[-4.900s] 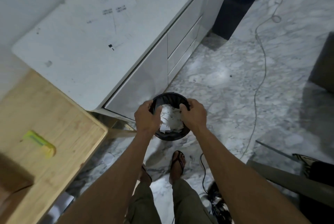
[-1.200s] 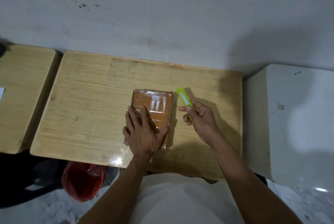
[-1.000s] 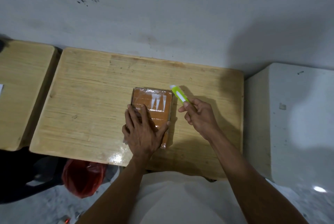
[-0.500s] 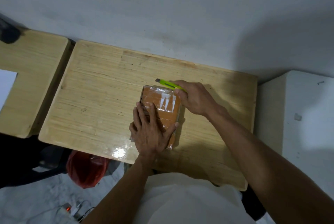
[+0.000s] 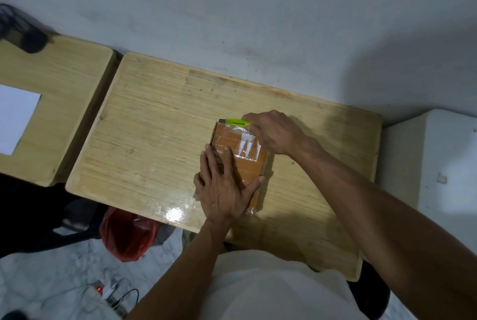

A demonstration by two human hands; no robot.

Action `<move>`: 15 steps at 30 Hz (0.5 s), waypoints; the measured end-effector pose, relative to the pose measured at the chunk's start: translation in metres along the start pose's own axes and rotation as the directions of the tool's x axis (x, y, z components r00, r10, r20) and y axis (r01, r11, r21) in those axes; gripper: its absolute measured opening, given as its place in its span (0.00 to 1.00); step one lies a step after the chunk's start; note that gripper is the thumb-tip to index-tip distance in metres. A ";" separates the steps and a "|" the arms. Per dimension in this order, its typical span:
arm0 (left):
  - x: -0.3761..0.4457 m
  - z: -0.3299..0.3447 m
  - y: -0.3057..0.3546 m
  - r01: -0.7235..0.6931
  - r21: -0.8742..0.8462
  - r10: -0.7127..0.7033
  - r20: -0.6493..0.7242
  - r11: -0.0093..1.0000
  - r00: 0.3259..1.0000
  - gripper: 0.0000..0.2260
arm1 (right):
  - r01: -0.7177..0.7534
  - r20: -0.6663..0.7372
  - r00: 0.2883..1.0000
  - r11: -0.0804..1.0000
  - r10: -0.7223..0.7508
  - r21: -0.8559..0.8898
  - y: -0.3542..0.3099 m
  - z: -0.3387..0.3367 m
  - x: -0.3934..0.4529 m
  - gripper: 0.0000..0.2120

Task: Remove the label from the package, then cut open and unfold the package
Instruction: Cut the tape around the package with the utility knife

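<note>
pressing flat on the near half of the package (image 5: pixel 238 154), the left hand (image 5: pixel 224 185) pins it to the table (image 5: pixel 154 138), fingers spread and open, gripping nothing. the package lies right of the table's middle, with its long axis running from the near edge of the table toward the wall (image 5: pixel 258 22), a little tilted. the right hand (image 5: pixel 273 133) is closed around the cutter (image 5: pixel 236 121), which lies along the far short edge of the package, so across its long axis. the tip of the cutter points left, near the far left corner of the package. i cannot tell if the blade is out or if it touches the wrap. the right hand is the one nearer to this far edge; the left hand is on the opposite, near end. i judge that a cut here must run along the far edge, sideways, well apart from the left fingers, which seems safe.

compared with half a second ago, the cutter sits lower and more level against the far edge, and the right hand covers more of the far right corner of the package. one second ago the cutter was held just right of the package, pointing toward the wall. the left hand keeps the same place.
</note>
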State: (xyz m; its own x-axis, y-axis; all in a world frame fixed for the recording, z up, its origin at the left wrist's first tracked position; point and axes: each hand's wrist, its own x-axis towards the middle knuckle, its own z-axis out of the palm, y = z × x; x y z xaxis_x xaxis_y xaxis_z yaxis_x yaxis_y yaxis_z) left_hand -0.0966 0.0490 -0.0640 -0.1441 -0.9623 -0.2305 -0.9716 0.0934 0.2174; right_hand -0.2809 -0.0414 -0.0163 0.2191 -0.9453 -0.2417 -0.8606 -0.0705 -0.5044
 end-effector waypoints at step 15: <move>0.000 0.000 0.000 0.007 -0.018 -0.007 0.014 1.000 1.000 0.49 | 0.022 -0.039 0.999 0.970 -0.033 -0.243 -0.004 0.007 0.000 0.15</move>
State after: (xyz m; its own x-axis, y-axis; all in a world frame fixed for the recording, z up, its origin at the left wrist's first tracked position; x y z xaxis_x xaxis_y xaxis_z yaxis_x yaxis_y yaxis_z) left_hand -0.0969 0.0486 -0.0643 -0.1400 -0.9593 -0.2452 -0.9690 0.0819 0.2331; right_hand -0.2740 -0.0391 -0.0204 0.2291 -0.9541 -0.1929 -0.9415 -0.1669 -0.2926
